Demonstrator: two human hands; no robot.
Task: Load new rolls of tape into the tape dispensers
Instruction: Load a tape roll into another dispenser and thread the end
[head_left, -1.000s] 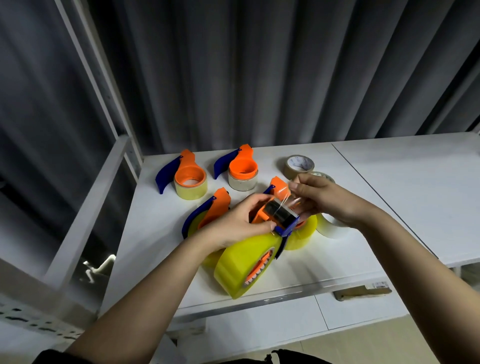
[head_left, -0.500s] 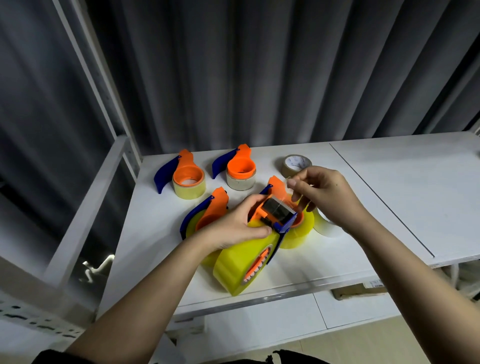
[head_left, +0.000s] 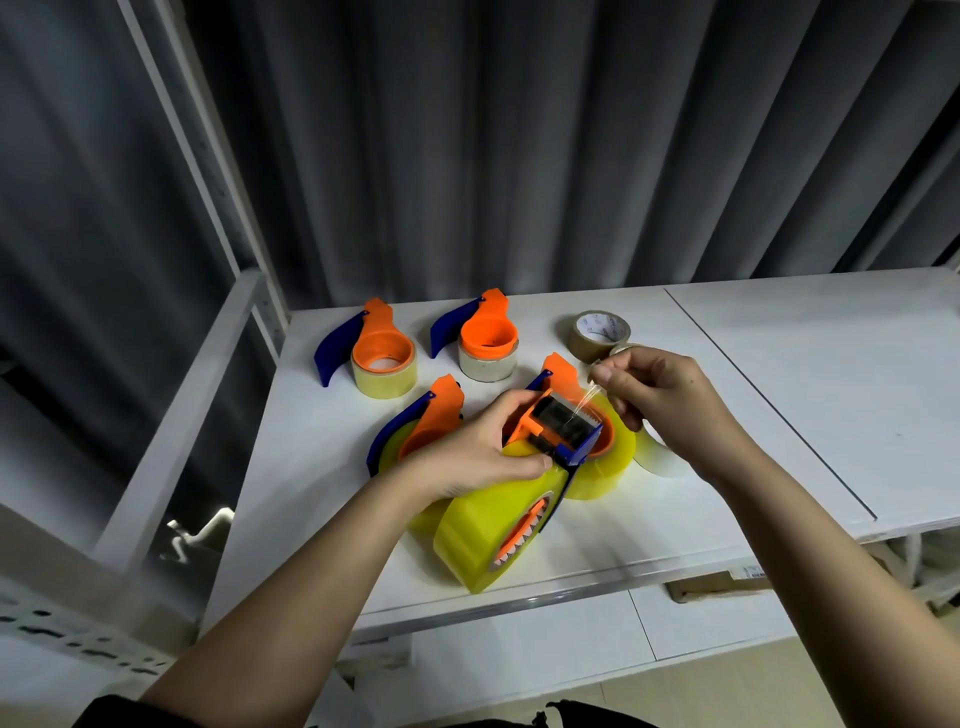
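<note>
Right hand (head_left: 670, 410) hides clear roll (head_left: 655, 457) — mostly.

Your left hand (head_left: 480, 451) is low and centre, fingers curled round the dispenser head (head_left: 558, 428), thumb on the near side, forearm bare and running up from lower left. Your right hand (head_left: 662, 397) sits just right of it and slightly higher, thumb and forefinger pinching the tape end (head_left: 592, 385), other fingers curled under. Right forearm comes in from lower right. Hands close, not touching.
</note>
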